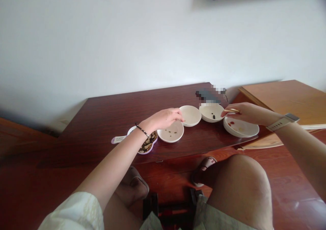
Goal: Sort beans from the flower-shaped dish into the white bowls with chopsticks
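Observation:
My left hand (169,118) reaches over a small white bowl (170,136) with several green seeds in it. Its fingers are bent together beside that bowl's rim and a second white bowl (190,116); what is between the fingertips is hidden. Partly under my left wrist, a lilac-rimmed dish (150,147) holds mixed beans and seeds. My right hand (236,110) is closed above a larger white bowl (241,128) with red and pale pieces inside. A thin tan strip shows at its fingers, too small to name. Another white bowl (212,111) contains a few black beans.
The bowls stand along the near right part of a dark wooden table (109,113). A dark flat object (209,96), partly pixelated, lies at the back. A lighter wooden cabinet (287,94) adjoins on the right. My knees are below the table's front edge.

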Tool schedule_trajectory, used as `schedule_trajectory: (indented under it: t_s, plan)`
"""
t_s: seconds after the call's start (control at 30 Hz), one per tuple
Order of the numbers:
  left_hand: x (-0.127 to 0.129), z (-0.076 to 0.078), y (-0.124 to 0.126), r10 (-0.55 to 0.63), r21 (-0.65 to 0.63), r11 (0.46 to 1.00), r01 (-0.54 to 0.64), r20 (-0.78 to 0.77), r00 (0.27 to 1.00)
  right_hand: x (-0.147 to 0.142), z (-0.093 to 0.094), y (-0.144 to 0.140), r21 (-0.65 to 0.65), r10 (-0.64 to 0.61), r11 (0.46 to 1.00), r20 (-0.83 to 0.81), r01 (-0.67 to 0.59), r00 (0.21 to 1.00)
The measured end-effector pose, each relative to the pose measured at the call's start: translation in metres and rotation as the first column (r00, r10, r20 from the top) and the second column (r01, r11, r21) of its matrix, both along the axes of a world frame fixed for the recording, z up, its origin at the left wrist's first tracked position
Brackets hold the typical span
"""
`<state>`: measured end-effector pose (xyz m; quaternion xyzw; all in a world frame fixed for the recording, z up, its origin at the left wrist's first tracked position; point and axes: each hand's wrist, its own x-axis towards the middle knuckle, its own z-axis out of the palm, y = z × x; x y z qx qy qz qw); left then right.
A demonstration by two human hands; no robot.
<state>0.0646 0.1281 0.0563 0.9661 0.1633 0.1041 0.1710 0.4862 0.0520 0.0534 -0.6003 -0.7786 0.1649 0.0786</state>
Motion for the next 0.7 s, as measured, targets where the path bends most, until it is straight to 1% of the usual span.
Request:
schedule_trajectory:
  t_s: [0.1, 0.23, 0.33, 0.43, 0.5, 0.53, 0.6, 0.7]
  plan:
    - [-0.007, -0.003, 0.004, 0.036, 0.042, 0.999, -0.035, -0.017, 0.999, 0.0, 0.001, 0.0, -0.041, 0.09, 0.995, -0.002, -0.09, 0.996]
    - [-0.018, -0.009, 0.013, 0.086, 0.088, 0.993, -0.084, -0.018, 0.996, -0.001, -0.001, 0.007, -0.063, 0.135, 0.989, 0.003, -0.135, 0.991]
    - [-0.025, -0.01, 0.022, 0.134, 0.114, 0.985, -0.129, -0.033, 0.99, -0.002, -0.002, 0.013, -0.072, 0.153, 0.986, 0.005, -0.153, 0.988]
    - [-0.03, -0.007, 0.034, 0.205, 0.058, 0.978, -0.202, -0.045, 0.978, -0.004, 0.0, 0.019, -0.069, 0.165, 0.984, 0.004, -0.164, 0.986]
    - [-0.033, -0.005, 0.044, 0.253, 0.017, 0.967, -0.253, -0.091, 0.963, -0.008, 0.002, 0.021, -0.06, 0.173, 0.983, 0.005, -0.173, 0.985]
    - [-0.035, -0.005, 0.05, 0.258, 0.01, 0.966, -0.259, -0.129, 0.958, -0.01, 0.003, 0.023, -0.053, 0.181, 0.982, 0.009, -0.18, 0.983]
    - [-0.039, -0.004, 0.06, 0.285, 0.042, 0.958, -0.282, -0.189, 0.94, -0.016, 0.006, 0.025, -0.035, 0.197, 0.98, 0.02, -0.196, 0.98]
    - [-0.041, -0.007, 0.074, 0.343, 0.059, 0.939, -0.338, -0.18, 0.922, -0.023, 0.008, 0.027, -0.006, 0.191, 0.982, 0.04, -0.191, 0.981]
